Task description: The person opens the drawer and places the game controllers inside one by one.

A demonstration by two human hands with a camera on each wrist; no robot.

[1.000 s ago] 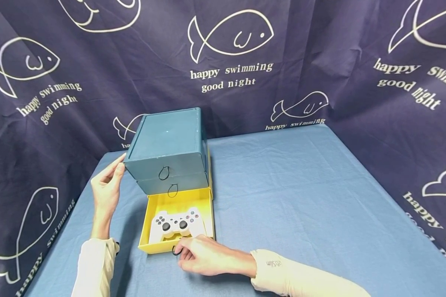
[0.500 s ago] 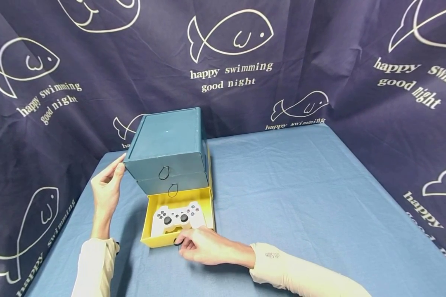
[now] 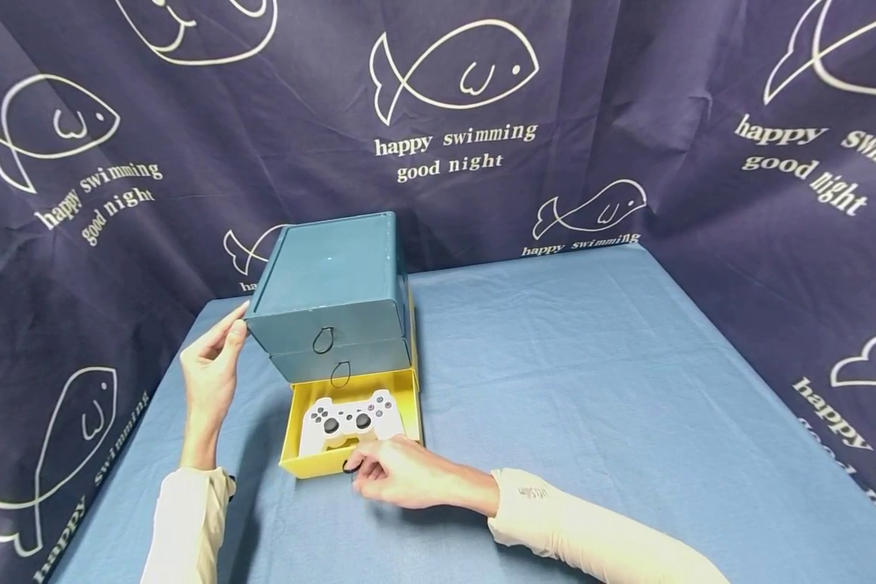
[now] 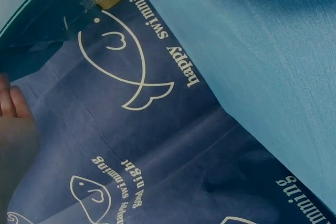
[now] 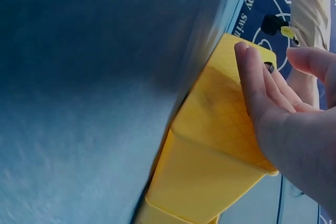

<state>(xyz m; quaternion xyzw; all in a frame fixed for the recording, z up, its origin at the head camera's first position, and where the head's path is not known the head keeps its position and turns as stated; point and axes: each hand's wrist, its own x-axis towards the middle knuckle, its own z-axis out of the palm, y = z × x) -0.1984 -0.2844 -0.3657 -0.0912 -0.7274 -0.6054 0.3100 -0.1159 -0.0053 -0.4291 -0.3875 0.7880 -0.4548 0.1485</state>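
A yellow drawer (image 3: 314,466) sticks out from the bottom of a drawer unit with teal upper drawers (image 3: 328,272). Inside it lies a white game controller (image 3: 350,418). My right hand (image 3: 405,474) is at the yellow drawer's front, its fingers curled at the black loop handle (image 3: 348,466). In the right wrist view, fingers (image 5: 254,85) lie against the yellow drawer front (image 5: 210,108), with a bit of the black loop between them. My left hand (image 3: 210,369) touches the unit's upper left front corner with thumb and fingertips; the left wrist view catches only part of this hand (image 4: 16,129).
Black loops (image 3: 323,340) hang on the fronts of the two teal drawers. A blue cloth (image 3: 555,389) covers the table. Behind and beside it hangs a dark curtain (image 3: 453,219) with white fish drawings and lettering.
The yellow drawer has slid partway inward, away from me, with the controller in it. My right hand has moved along with it; the left hand has stayed at the corner.
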